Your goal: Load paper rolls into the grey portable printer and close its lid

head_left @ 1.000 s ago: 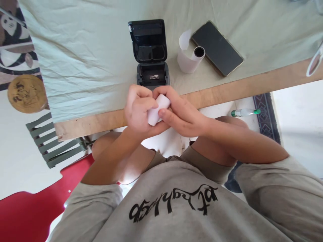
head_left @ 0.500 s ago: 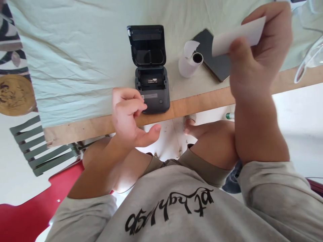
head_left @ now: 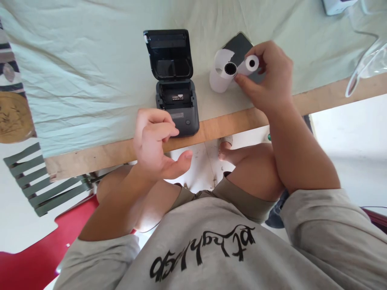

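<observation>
My right hand (head_left: 269, 78) grips a small white paper roll (head_left: 245, 69) between thumb and fingers, its dark core hole turned up. Just left of it stands a wider white paper roll (head_left: 219, 80) on a black core, its loose end curling up. Both rolls overlap a flat dark device (head_left: 237, 44), partly hidden. My left hand (head_left: 155, 143) hovers by the table edge with fingers bent and thumb apart, holding nothing. Behind its fingertips is a black label printer (head_left: 189, 114) with its lid (head_left: 169, 56) raised; the bay inside holds no roll.
A pale green cloth (head_left: 99, 72) covers the table, whose wooden edge (head_left: 226, 123) runs across in front of me. At the right lie a clear plastic bag (head_left: 370, 60) and part of a white box (head_left: 338, 6). A green slatted chair (head_left: 33, 177) stands lower left.
My right hand has come down and left from the upper right, bringing the small roll beside the wider one. The left hand has hardly moved; the view has shifted slightly.
</observation>
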A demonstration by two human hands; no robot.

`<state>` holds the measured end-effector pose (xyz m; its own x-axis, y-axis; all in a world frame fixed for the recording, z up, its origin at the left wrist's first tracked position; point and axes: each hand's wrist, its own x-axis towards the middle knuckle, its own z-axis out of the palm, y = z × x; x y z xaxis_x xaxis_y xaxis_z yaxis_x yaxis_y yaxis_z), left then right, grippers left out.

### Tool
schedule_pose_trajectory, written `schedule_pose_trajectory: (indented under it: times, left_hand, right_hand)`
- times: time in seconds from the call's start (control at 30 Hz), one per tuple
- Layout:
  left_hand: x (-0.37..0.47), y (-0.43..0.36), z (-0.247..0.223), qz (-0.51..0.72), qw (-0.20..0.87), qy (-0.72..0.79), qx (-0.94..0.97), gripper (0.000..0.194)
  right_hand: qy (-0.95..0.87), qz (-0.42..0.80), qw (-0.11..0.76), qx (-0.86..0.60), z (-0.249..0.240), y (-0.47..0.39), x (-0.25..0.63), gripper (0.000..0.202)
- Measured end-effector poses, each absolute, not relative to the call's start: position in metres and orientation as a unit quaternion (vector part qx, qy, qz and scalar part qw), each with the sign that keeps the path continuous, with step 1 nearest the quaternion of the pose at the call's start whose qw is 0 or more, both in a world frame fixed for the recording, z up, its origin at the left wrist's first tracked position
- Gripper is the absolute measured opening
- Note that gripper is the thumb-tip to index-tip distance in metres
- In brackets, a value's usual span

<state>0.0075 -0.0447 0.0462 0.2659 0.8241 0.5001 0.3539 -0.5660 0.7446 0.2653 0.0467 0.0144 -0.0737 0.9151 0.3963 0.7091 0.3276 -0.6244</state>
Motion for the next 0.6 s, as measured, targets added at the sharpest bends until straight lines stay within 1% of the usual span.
schedule_pose_trajectory:
  times: [0.1,0.13,0.17,0.23,0.3,0.4,0.47,0.6]
  left_hand:
    - [0.024,-0.046,0.056,0.458,0.284,0.384,0.75,0.026]
    - [0.027,-0.046,0.058,0.458,0.289,0.383,0.748,0.027]
    - [0.028,-0.046,0.059,0.458,0.292,0.383,0.747,0.027]
    - [0.025,-0.045,0.056,0.461,0.289,0.386,0.745,0.027]
    - [0.015,-0.044,0.05,0.466,0.271,0.391,0.746,0.027]
    - [-0.002,-0.045,0.038,0.47,0.215,0.393,0.761,0.027]
    - [-0.009,-0.045,0.032,0.469,0.188,0.389,0.77,0.026]
    - [-0.014,-0.045,0.025,0.463,0.188,0.392,0.773,0.019]
  right_hand:
    - [-0.718,0.138,0.284,-0.62,0.02,0.044,0.263,0.025]
    - [-0.716,0.146,0.261,-0.63,0.022,0.043,0.263,0.029]
    - [-0.716,0.151,0.252,-0.633,0.024,0.041,0.262,0.035]
    - [-0.722,0.145,0.265,-0.622,0.028,0.037,0.259,0.05]
    - [-0.735,0.114,0.278,-0.607,0.032,0.033,0.253,0.054]
    - [-0.757,0.062,0.252,-0.599,0.033,0.033,0.242,0.041]
    - [-0.771,0.049,0.233,-0.591,0.032,0.036,0.236,0.034]
    - [-0.787,0.034,0.247,-0.564,0.031,0.042,0.233,0.031]
